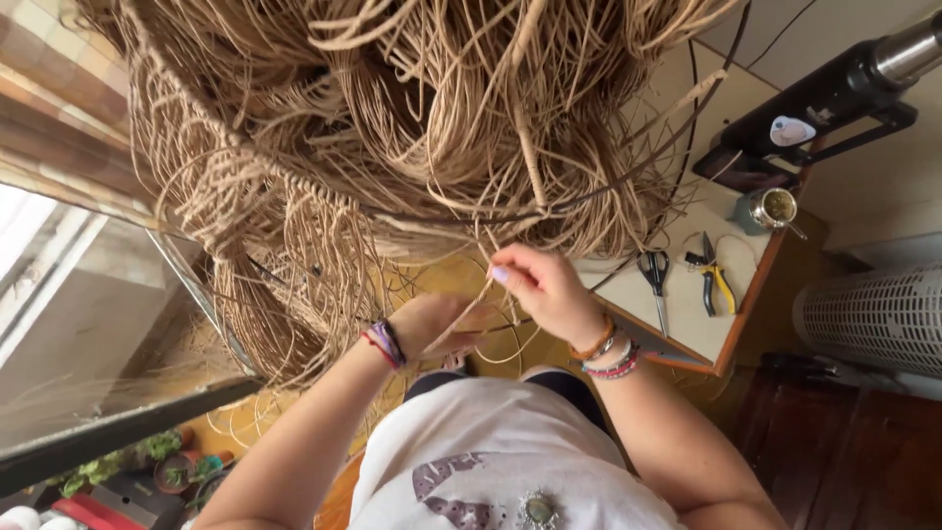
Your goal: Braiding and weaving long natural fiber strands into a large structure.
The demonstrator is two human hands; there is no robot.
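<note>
Left hand (442,324), right hand (543,288) pinching rattan strands (392,128).

Two hands, one pair of scissors (655,273), one pair of pliers (713,277), one metal cup (772,208), one heat gun (834,98).
</note>
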